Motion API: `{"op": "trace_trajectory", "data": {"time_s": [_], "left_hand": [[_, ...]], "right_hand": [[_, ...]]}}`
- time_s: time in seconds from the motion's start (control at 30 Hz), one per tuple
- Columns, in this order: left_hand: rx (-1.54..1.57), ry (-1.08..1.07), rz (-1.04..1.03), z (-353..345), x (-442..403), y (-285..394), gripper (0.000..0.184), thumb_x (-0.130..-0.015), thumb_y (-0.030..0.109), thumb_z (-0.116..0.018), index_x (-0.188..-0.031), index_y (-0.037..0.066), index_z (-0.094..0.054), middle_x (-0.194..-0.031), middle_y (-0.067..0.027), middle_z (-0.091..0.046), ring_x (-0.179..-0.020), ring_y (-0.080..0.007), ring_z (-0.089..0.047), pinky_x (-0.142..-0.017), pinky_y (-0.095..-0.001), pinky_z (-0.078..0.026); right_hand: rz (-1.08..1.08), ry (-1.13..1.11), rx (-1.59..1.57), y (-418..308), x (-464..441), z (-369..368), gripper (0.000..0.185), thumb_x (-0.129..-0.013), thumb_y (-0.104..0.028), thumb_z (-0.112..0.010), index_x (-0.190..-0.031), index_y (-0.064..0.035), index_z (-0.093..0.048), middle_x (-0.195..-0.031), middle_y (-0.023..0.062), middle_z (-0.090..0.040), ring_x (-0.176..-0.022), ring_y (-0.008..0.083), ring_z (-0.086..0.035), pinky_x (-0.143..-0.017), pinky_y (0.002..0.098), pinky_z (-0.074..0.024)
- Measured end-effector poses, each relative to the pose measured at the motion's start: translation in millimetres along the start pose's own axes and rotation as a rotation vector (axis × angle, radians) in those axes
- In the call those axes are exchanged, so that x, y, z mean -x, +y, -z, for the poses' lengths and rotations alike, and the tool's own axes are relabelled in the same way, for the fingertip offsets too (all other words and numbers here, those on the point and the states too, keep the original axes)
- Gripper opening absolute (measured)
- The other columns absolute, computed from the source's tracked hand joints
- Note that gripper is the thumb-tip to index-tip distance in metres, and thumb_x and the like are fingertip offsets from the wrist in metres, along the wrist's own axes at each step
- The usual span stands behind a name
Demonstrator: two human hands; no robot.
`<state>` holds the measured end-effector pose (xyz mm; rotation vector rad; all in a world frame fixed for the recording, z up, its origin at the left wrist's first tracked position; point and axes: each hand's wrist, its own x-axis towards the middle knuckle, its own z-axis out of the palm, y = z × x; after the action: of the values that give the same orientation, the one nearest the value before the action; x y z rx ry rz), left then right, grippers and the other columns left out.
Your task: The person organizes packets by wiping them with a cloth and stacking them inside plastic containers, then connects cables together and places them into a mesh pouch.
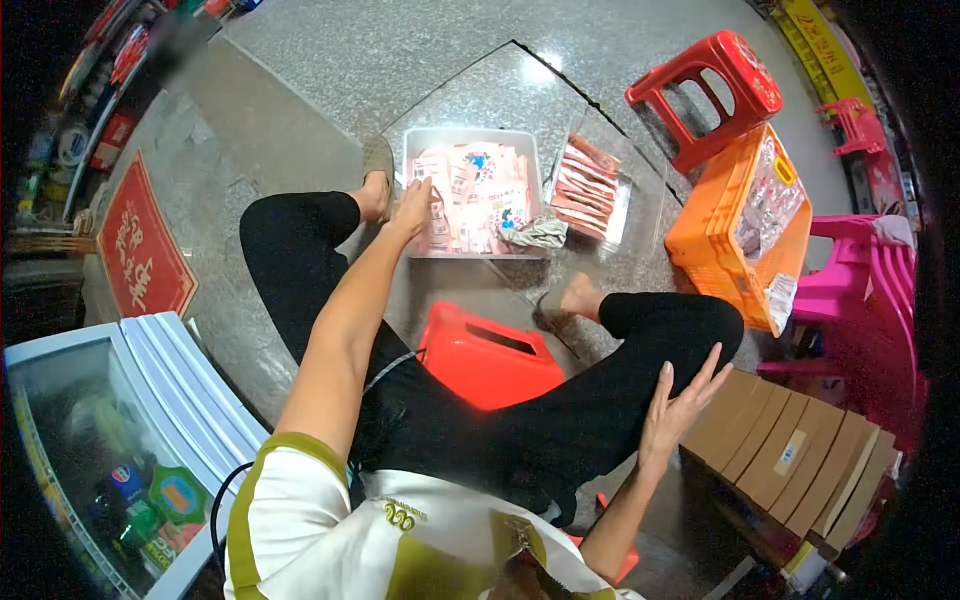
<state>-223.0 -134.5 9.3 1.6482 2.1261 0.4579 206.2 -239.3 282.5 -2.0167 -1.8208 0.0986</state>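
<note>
My left hand (408,212), grip unclear, is over flat pink packets (462,180) in a rectangular white tub (475,133); my right hand (674,410) spreads against black trousers (655,330).

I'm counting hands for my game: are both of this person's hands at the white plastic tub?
No, only the left hand is at the white plastic tub; the right hand is at the right knee.

A drink (126,482) in the cooler (62,351) bore a Pepsi logo (122,474). Chinese characters on the mat (146,240) and yellow sign (815,48) were too blurred to read; print on the packets (465,178) was too small.
</note>
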Motion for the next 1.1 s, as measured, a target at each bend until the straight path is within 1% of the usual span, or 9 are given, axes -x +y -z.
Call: {"op": "trace_trajectory", "data": {"time_s": [0.27, 0.33, 0.47, 0.57, 0.67, 0.77, 0.97, 1.03, 1.1], "left_hand": [[0.030, 0.038, -0.072, -1, -19, -4, 0.017, -0.082, 0.009, -0.057, -0.098, 0.004, -0.055, -0.103, -0.0185, -0.053, -0.100, -0.0411, -0.052, -0.083, -0.0488, -0.043], [0.047, 0.063, -0.078, -12, -24, -19, 0.018, -0.079, 0.012, -0.063, -0.095, 0.004, -0.056, -0.098, -0.0177, -0.056, -0.098, -0.0403, -0.053, -0.081, -0.0483, -0.043], [-0.100, -0.058, 0.015, -3, -27, -17, 0.018, -0.075, 0.017, -0.069, -0.085, 0.005, -0.059, -0.089, -0.0157, -0.062, -0.090, -0.0381, -0.056, -0.077, -0.0476, -0.045], [-0.106, 0.009, -0.063, -8, -30, -24, 0.019, -0.073, 0.020, -0.073, -0.078, 0.006, -0.061, -0.082, -0.0133, -0.064, -0.085, -0.0372, -0.057, -0.075, -0.0465, -0.046], [-0.117, -0.063, -0.195, 10, -27, -12, 0.016, -0.072, 0.018, -0.073, -0.076, 0.007, -0.062, -0.082, -0.0119, -0.064, -0.083, -0.0360, -0.058, -0.074, -0.0456, -0.046], [-0.061, -0.126, -0.287, 21, -30, -7, 0.012, -0.069, 0.012, -0.071, -0.074, 0.007, -0.061, -0.080, -0.0105, -0.064, -0.081, -0.0337, -0.059, -0.073, -0.0451, -0.046], [-0.032, -0.164, -0.325, 59, -30, 34, 0.010, -0.070, 0.012, -0.068, -0.073, 0.005, -0.062, -0.079, -0.0133, -0.064, -0.079, -0.0347, -0.062, -0.071, -0.0450, -0.047], [0.008, -0.131, -0.184, 86, -28, 57, 0.011, -0.074, 0.011, -0.066, -0.077, 0.001, -0.063, -0.082, -0.0168, -0.066, -0.079, -0.0351, -0.064, -0.069, -0.0441, -0.048], [0.092, -0.032, -0.166, 121, -22, 78, 0.014, -0.078, 0.011, -0.068, -0.079, -0.002, -0.063, -0.078, -0.0156, -0.064, -0.072, -0.0279, -0.063, -0.066, -0.0383, -0.049]], "right_hand": [[0.080, -0.153, 0.225, -28, -24, -28, 0.053, -0.092, -0.025, -0.059, -0.141, -0.0120, -0.042, -0.152, 0.0214, -0.023, -0.142, 0.0414, -0.015, -0.114, 0.0518, -0.0133], [0.171, -0.256, -0.190, -47, -50, -43, 0.043, -0.093, -0.020, -0.055, -0.133, -0.0058, -0.049, -0.144, 0.0205, -0.039, -0.138, 0.0414, -0.024, -0.112, 0.0494, -0.0181], [0.439, -0.397, -0.356, -86, -102, -119, 0.035, -0.089, -0.016, -0.059, -0.121, -0.0034, -0.057, -0.127, 0.0206, -0.054, -0.125, 0.0416, -0.042, -0.107, 0.0475, -0.0309], [0.448, -0.601, -0.401, -91, -117, -215, 0.036, -0.083, -0.011, -0.060, -0.118, -0.0054, -0.059, -0.122, 0.0187, -0.056, -0.126, 0.0390, -0.042, -0.102, 0.0486, -0.0354], [0.565, -0.402, -0.143, -65, -95, -310, 0.037, -0.080, -0.007, -0.059, -0.117, -0.0100, -0.059, -0.121, 0.0140, -0.056, -0.125, 0.0338, -0.044, -0.099, 0.0528, -0.0363], [0.712, -0.337, -0.098, -32, -77, -336, 0.034, -0.084, -0.007, -0.054, -0.116, -0.0150, -0.059, -0.119, 0.0098, -0.056, -0.121, 0.0304, -0.045, -0.096, 0.0550, -0.0368], [0.510, -0.600, 0.108, -39, -77, -323, 0.030, -0.087, -0.011, -0.050, -0.115, -0.0126, -0.060, -0.114, 0.0095, -0.057, -0.110, 0.0315, -0.051, -0.092, 0.0524, -0.0404], [0.440, -0.539, 0.042, -34, -75, -331, 0.026, -0.087, -0.014, -0.051, -0.112, -0.0110, -0.060, -0.112, 0.0112, -0.057, -0.109, 0.0319, -0.051, -0.089, 0.0542, -0.0416], [0.331, -0.449, -0.096, -34, -72, -332, 0.026, -0.088, -0.021, -0.054, -0.110, -0.0070, -0.059, -0.105, 0.0160, -0.058, -0.103, 0.0361, -0.054, -0.085, 0.0546, -0.0436]]}}
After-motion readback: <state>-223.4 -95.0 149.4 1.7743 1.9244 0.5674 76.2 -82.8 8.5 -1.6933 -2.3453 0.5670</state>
